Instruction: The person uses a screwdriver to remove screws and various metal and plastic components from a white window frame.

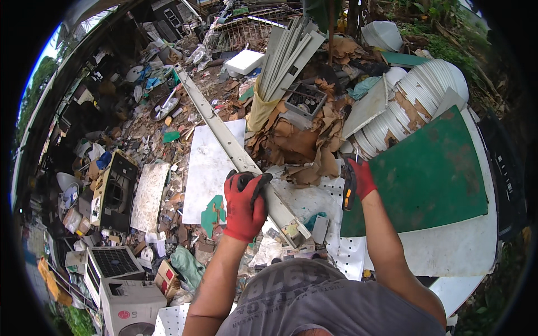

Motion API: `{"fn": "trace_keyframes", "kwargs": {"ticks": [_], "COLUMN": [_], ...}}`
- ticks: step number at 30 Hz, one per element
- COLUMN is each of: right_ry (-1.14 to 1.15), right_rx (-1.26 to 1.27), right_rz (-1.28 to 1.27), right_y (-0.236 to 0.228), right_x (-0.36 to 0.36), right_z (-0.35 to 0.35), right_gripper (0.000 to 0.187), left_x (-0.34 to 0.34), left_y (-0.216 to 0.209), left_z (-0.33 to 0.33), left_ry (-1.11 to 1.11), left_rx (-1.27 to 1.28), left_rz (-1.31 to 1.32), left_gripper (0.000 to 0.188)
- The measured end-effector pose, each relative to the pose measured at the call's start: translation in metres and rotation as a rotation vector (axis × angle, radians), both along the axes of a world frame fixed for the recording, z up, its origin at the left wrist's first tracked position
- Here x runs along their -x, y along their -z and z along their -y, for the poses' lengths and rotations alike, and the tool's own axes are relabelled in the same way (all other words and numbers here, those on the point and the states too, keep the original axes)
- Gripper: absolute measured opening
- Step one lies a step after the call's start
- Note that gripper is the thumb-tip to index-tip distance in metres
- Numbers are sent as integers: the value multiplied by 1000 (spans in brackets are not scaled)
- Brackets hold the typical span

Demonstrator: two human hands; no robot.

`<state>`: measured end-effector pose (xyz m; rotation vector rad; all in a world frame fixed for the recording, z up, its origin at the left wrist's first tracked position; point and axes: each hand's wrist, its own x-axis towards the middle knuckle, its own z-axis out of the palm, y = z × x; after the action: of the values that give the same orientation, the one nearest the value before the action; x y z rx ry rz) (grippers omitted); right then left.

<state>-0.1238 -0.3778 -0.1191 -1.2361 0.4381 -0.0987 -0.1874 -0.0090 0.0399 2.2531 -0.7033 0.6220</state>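
My left hand [245, 208], in a red glove with black fingertips, is closed around the edge of a long, pale metal channel [216, 120]. The channel slants from the far left down to a spot just in front of my body, and its near end is dirty and worn. To the right, my right hand [364, 178], in a matching glove, is closed on a hand tool [348, 193] with a black and orange handle. A thin blade or shaft points up from that hand; its exact kind is unclear. A green sheet [431, 173] lies beside the right hand.
White panels [208, 162] lie beneath the channel. Brown scraps [294, 143] are heaped ahead, by a bundle of pale strips [288, 56]. White ribbed material [423, 98] is piled at the right. An air conditioner unit [131, 305] stands at lower left. Mixed debris covers the ground.
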Motion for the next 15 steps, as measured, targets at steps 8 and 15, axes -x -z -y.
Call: {"fn": "trace_keyframes", "kwargs": {"ticks": [8,15], "right_ry": [116,-197], "right_rx": [-752,-133], "right_rz": [-491,-147], "right_y": [97,37], "right_x": [239,286], "right_z": [-77,-98], "right_gripper": [15,56], "left_x": [-9,17], "left_y": [-8,-31], "left_z": [-16,-3], "left_ry": [326,472], "left_rx": [-163,-422], "left_rz": [-47,31], "left_gripper": [40,104]}}
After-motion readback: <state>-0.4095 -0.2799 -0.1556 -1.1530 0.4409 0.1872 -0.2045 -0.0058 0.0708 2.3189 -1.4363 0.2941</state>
